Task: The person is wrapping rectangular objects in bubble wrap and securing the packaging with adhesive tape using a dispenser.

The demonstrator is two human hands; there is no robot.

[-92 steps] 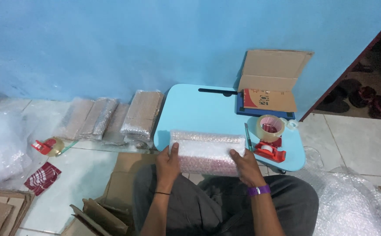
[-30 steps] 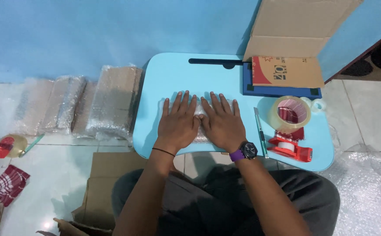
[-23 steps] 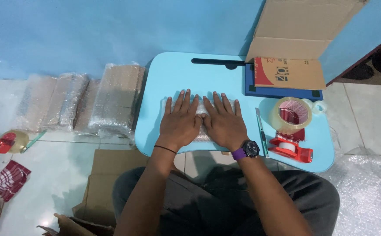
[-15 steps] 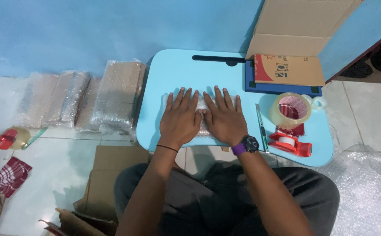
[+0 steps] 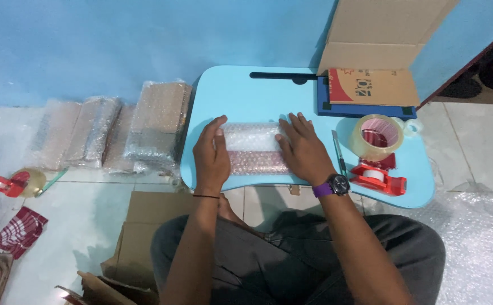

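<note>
Here, bubble-wrapped parcel (image 5: 255,148) flat on light-blue table (image 5: 241,93). Left hand (image 5: 211,157) and right hand (image 5: 304,149) press its ends, fingers spread flat. Likely light, soft, slippery wrap; grip by ends.

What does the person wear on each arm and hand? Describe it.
Both arms are bare, with no sleeves or gloves. The left hand has a thin dark band at the wrist. The right hand has a dark round wristwatch on a purple strap.
</note>
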